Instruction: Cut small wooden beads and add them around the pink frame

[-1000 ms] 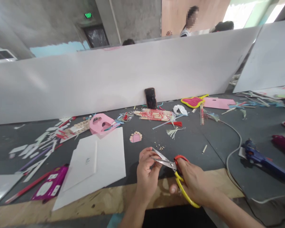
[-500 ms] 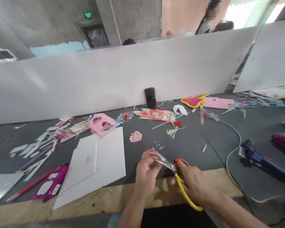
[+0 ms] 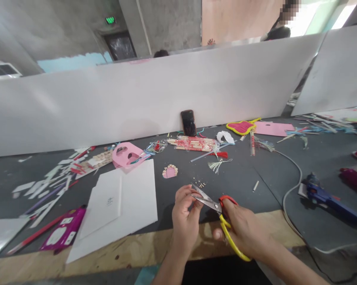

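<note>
My right hand [image 3: 243, 225] grips a pair of scissors [image 3: 216, 206] with one red and one yellow handle, its blades parted and pointing left. Between and beside the blade tips are the pinched fingers of my left hand [image 3: 186, 213]; whatever they hold is too small or hidden to make out. Just beyond lie tiny beige bits [image 3: 200, 183] scattered on the dark tabletop. A little farther off is a small pink piece [image 3: 170, 171] edged with beige bits.
White boards [image 3: 136, 198] lie at left, near a purple packet [image 3: 63, 229]. Behind are wrapped sticks [image 3: 193, 143], a phone [image 3: 188, 122] leaning on the white partition [image 3: 130, 103], and a pink cutout [image 3: 127, 154]. At right rests a blue glue gun [image 3: 329, 200] with a cable [image 3: 298, 174].
My hands and the scissors have barely shifted; the blades look slightly wider apart. Beyond the partition, a person has moved to the right.
</note>
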Motion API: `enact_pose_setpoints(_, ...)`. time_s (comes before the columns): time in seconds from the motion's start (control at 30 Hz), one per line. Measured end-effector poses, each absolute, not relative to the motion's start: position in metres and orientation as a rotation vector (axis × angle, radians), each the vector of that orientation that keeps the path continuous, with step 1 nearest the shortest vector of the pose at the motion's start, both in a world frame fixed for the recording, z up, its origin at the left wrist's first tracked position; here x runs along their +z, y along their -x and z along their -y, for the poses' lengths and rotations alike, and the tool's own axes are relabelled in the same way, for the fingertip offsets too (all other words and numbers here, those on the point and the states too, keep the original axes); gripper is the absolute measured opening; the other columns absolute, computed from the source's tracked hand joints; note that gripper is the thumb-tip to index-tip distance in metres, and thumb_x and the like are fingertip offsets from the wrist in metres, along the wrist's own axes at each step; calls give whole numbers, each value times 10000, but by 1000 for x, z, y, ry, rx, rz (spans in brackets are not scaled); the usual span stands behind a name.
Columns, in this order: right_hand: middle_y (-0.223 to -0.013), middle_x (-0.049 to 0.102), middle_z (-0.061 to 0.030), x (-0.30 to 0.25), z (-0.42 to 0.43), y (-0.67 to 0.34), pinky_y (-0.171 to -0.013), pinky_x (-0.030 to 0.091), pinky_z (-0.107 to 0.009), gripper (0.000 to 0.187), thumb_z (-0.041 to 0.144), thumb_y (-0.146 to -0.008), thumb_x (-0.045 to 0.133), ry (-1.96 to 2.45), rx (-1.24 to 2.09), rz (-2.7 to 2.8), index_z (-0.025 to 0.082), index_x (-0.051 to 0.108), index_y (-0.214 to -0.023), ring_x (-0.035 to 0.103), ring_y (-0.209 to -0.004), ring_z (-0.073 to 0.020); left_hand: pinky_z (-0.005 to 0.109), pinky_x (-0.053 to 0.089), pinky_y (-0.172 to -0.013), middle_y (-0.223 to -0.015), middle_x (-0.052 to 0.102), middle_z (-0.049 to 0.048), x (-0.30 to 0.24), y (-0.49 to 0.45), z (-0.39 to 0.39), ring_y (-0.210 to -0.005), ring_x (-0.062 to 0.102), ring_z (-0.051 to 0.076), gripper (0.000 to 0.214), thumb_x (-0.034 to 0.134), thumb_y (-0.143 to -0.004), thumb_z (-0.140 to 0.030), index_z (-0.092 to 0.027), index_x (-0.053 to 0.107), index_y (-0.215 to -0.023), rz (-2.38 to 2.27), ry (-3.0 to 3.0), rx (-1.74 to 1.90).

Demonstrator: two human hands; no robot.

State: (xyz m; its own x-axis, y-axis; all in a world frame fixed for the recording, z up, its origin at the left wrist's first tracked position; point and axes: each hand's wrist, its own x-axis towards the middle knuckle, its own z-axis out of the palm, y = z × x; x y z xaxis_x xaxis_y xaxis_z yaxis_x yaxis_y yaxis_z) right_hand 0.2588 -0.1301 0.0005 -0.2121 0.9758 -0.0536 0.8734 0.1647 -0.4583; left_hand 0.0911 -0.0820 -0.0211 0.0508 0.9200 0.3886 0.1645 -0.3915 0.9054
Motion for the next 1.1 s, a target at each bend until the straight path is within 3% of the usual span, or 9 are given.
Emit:
enact_pose_setpoints(0.13, -819, 613, -96, 1, 128, -261, -641, 416, -312, 308, 421, -775, 525, 1755, 525, 2208, 201, 373, -929, 607, -728, -237, 406, 420, -964, -929, 652, 70, -18, -90, 81, -1110, 519, 227, 148, 563, -866, -272, -208, 651, -766, -1081, -1680, 1405)
enact_pose_setpoints(0.33, -769, 582, -42, 4, 129, -267, -573, 380, -281, 310, 439, -787, 547, 1645, 521, 2258, 218, 364, -904, 564, -626, -192, 393, 405, -982, -938, 646, 79, -10, -89, 82, -1155, 509, 241, 172, 571, -858, -307, -196, 658, -760, -1049, -1615, 1290)
enact_pose_setpoints(0.77, -787, 598, -44, 5, 128, -263, -595, 384, -276, 285, 399, -790, 569, 1684, 623, 2227, 215, 389, -912, 573, -654, -191, 390, 387, -994, -969, 634, 93, -12, -90, 83, -1155, 518, 253, 203, 569, -856, -331, -180, 658, -753, -1034, -1472, 1272)
enact_pose_setpoints(1.1, -850, 675, -84, 5, 126, -257, -609, 362, -297, 174, 288, -844, 428, 1894, 630, 2221, 196, 437, -992, 648, -734, -235, 373, 408, -976, -1000, 632, 103, -14, -90, 82, -1135, 521, 240, 261, 541, -872, -365, -176, 663, -739, -1106, -1490, 1266)
